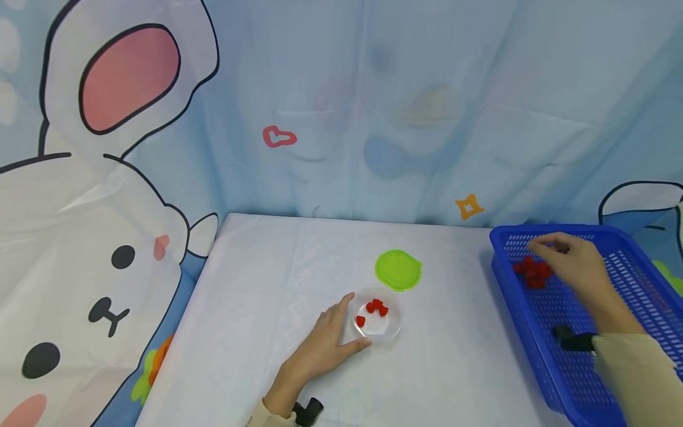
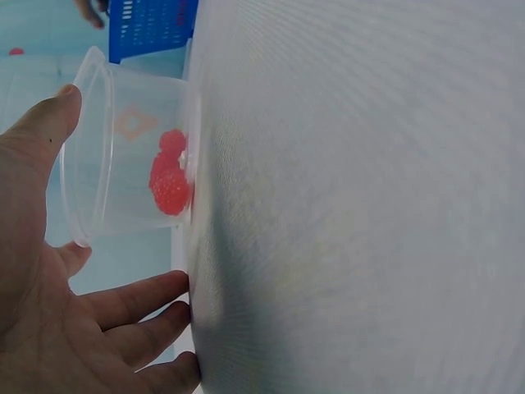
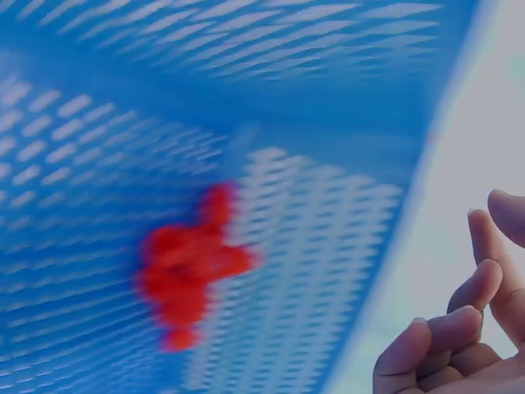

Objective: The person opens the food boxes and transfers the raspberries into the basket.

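Observation:
A clear plastic cup (image 1: 393, 329) stands upright on the white table with several red raspberries (image 1: 377, 303) at its bottom. My left hand (image 1: 325, 342) holds the cup from its left side, thumb and index finger at opposite sides of the rim. In the left wrist view the other fingers spread below the cup (image 2: 135, 164). Above the blue basket (image 1: 525, 350) hovers my right hand (image 1: 578, 264), its fingers loosely bent and nothing visible between them. Below it, more raspberries (image 1: 533, 274) lie in a cluster inside the basket; they look blurred in the right wrist view.
A bright green lid (image 1: 398, 270) lies flat on the table (image 1: 267, 284), just behind the cup. The basket's tall perforated walls stand at the right side. A blue printed curtain (image 1: 331, 178) hangs behind the table.

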`<state>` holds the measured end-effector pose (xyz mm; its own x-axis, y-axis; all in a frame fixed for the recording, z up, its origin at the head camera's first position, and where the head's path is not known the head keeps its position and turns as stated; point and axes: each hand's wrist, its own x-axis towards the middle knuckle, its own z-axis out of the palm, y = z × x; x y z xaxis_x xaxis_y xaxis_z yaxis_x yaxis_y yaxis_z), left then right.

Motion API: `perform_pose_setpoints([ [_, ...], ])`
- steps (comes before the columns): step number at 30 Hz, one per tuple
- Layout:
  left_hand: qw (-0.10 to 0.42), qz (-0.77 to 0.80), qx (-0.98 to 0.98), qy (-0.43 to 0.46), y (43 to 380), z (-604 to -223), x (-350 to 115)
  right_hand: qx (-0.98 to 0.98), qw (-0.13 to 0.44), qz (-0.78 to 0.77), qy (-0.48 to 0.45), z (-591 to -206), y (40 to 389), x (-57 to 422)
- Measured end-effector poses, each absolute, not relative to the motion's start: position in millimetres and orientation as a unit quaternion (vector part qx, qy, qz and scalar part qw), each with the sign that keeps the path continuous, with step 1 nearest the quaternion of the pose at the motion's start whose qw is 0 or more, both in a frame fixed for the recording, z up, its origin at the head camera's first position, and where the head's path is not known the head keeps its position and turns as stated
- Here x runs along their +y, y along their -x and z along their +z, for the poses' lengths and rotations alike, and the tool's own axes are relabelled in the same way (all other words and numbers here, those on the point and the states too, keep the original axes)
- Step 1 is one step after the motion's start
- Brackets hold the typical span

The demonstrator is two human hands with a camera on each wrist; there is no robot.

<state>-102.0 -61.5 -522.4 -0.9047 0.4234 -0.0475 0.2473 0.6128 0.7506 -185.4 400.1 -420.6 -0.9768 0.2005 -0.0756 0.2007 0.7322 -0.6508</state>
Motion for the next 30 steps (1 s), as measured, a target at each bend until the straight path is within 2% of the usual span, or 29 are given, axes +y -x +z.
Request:
perform_pose_setpoints([
  [7, 0.107, 0.397, 0.891, -0.192, 102, -522, -60, 0.924, -0.041, -0.376, -0.058, -375, 164, 359],
  [14, 0.11, 0.397, 0.891, -0.189, 102, -522, -59, 0.897, -0.059, -0.437, 0.017, -367, 146, 312],
  [19, 0.111, 0.399, 0.891, -0.187, 101, -523, -61, 0.885, -0.08, -0.453, 0.071, -379, 139, 276],
  [24, 0.109, 0.402, 0.89, -0.187, 101, -524, -61, 0.874, -0.11, -0.448, 0.152, -411, 140, 239],
  [30, 0.106, 0.401, 0.89, -0.191, 102, -524, -61, 0.87, -0.059, -0.452, 0.188, -455, 143, 202],
])
